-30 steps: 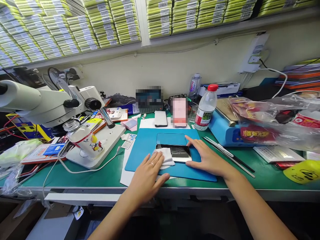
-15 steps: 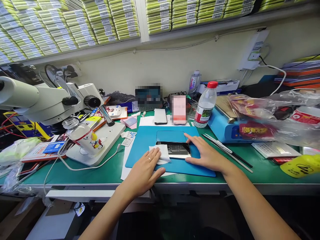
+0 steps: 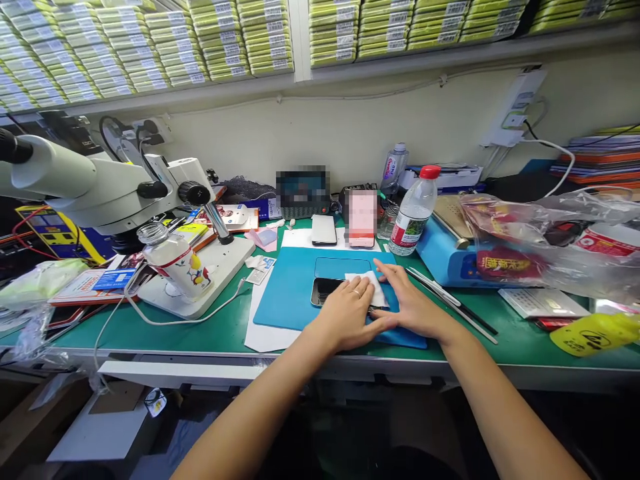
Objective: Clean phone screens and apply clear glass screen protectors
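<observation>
A dark smartphone (image 3: 325, 288) lies face up across a blue mat (image 3: 285, 300), its left end uncovered. My left hand (image 3: 350, 307), with a ring on one finger, holds a folded white wipe (image 3: 380, 293) under its close-set fingers, pressed on the right part of the phone. At the phone's right end my right hand (image 3: 415, 303) steadies it, thumb low and forefinger high, closed about that end. The left hand and the wipe hide where those fingertips meet the phone. Just behind the phone, a thin clear rectangular sheet (image 3: 343, 268) rests on the mat.
A microscope (image 3: 100, 177) and a white bottle (image 3: 175, 267) stand at left. A red-capped water bottle (image 3: 415, 210) and a blue machine (image 3: 440, 250) are at right. Tweezers and pen-like tools (image 3: 450, 300) lie beside the mat. Another phone (image 3: 324, 230) lies behind it.
My left hand has slid the wipe rightward along the phone, uncovering its left end. My right hand stays at the right end. The view has shifted slightly.
</observation>
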`<state>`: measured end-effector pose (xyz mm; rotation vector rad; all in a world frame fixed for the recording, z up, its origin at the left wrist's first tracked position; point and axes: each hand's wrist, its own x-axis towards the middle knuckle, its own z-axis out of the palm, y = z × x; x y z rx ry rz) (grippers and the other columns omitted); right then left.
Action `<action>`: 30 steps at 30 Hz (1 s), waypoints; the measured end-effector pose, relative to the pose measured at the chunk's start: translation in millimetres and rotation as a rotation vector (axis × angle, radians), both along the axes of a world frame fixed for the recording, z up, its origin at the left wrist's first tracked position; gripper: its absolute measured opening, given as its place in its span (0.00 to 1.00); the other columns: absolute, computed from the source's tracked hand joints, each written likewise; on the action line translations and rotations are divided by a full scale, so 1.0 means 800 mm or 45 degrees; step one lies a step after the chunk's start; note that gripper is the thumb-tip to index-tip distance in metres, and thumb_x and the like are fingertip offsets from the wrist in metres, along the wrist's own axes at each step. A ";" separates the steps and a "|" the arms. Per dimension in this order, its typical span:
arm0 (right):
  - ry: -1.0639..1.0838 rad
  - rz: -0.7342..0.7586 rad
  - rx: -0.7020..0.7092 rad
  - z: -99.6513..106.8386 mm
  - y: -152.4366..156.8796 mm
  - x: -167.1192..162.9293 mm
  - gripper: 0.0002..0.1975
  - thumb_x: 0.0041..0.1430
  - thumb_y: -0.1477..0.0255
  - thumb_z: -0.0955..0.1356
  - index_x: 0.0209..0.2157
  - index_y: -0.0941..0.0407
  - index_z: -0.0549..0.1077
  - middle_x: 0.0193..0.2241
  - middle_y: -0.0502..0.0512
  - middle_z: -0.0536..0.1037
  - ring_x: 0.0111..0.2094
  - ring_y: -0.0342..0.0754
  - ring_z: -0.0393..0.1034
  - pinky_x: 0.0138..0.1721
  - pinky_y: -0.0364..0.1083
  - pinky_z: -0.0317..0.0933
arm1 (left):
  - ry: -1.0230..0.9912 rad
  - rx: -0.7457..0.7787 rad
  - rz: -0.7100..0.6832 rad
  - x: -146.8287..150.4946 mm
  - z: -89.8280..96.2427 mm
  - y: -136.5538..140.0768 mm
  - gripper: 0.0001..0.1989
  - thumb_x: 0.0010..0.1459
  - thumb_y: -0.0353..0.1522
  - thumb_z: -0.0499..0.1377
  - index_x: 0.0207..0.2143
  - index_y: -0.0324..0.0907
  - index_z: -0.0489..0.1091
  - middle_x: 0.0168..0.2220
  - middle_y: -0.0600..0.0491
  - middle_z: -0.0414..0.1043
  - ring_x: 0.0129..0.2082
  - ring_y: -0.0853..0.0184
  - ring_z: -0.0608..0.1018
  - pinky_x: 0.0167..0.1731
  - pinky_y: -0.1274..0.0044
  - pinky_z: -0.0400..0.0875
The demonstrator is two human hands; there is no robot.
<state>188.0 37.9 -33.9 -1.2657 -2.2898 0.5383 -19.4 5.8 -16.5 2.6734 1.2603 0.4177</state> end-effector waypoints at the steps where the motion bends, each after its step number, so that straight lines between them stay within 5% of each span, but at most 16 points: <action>1: 0.003 -0.009 -0.001 -0.001 0.000 0.000 0.52 0.55 0.52 0.72 0.73 0.42 0.40 0.62 0.61 0.60 0.62 0.65 0.65 0.61 0.65 0.61 | -0.003 0.006 -0.011 0.006 0.001 -0.001 0.41 0.69 0.57 0.45 0.68 0.32 0.59 0.70 0.39 0.56 0.71 0.51 0.58 0.69 0.61 0.54; 8: -0.038 0.035 0.006 -0.003 0.000 0.002 0.56 0.52 0.52 0.73 0.73 0.41 0.39 0.63 0.61 0.58 0.62 0.65 0.65 0.61 0.63 0.63 | -0.013 0.044 -0.102 0.005 0.004 -0.031 0.37 0.70 0.54 0.48 0.65 0.32 0.62 0.68 0.38 0.61 0.70 0.53 0.62 0.70 0.62 0.52; 21: -0.110 -0.016 -0.083 0.016 -0.009 -0.003 0.55 0.50 0.41 0.71 0.73 0.42 0.47 0.64 0.61 0.61 0.66 0.68 0.59 0.63 0.63 0.60 | 0.133 -0.026 0.139 -0.111 -0.007 -0.059 0.30 0.74 0.47 0.46 0.70 0.41 0.55 0.70 0.46 0.55 0.71 0.57 0.59 0.70 0.56 0.53; 30: -0.093 -0.039 -0.105 0.016 -0.010 -0.002 0.52 0.53 0.41 0.70 0.72 0.42 0.48 0.66 0.61 0.58 0.66 0.68 0.58 0.62 0.63 0.61 | 0.079 -0.064 0.150 -0.129 -0.018 -0.057 0.31 0.73 0.45 0.48 0.72 0.42 0.50 0.73 0.47 0.50 0.72 0.58 0.55 0.70 0.61 0.55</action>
